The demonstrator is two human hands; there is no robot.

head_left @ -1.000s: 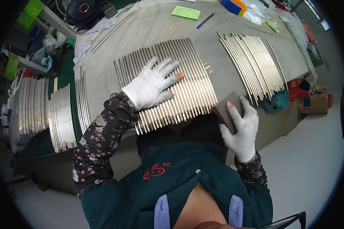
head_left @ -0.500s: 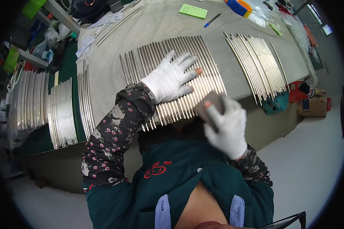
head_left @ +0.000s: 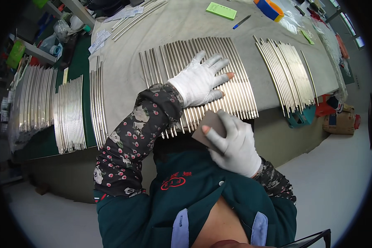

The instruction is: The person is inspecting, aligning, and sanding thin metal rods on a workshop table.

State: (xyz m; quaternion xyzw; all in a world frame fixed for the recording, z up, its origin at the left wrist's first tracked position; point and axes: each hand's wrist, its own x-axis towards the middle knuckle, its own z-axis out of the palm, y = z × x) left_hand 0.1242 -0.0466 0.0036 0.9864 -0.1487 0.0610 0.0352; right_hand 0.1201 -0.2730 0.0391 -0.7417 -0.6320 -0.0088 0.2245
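Observation:
A row of shiny metal rods (head_left: pixel 235 89) lies side by side on the cloth-covered table, their near ends at the front edge. My left hand (head_left: pixel 200 80), in a white glove with some fingertips bare, rests flat across them, fingers spread. My right hand (head_left: pixel 237 144), gloved the same way, grips a flat grey-brown sanding block (head_left: pixel 211 129) between thumb and fingers. The block is tilted at the near ends of the rods; whether it touches them I cannot tell. On the left of this row, a few rods (head_left: pixel 151 66) lie slightly apart from the others.
More rods (head_left: pixel 287 74) lie to the right, with further bundles (head_left: pixel 70 113) at the left. At the back are a green notepad (head_left: pixel 221 10), a blue pen (head_left: pixel 242 22) and a blue-orange tape roll (head_left: pixel 269 10). A teal stool (head_left: pixel 301 117) stands below the table's right edge.
My right hand has moved left and slightly down with the sanding block, along the near rod ends. The left hand stays flat on the rods. The whole view has shifted slightly.

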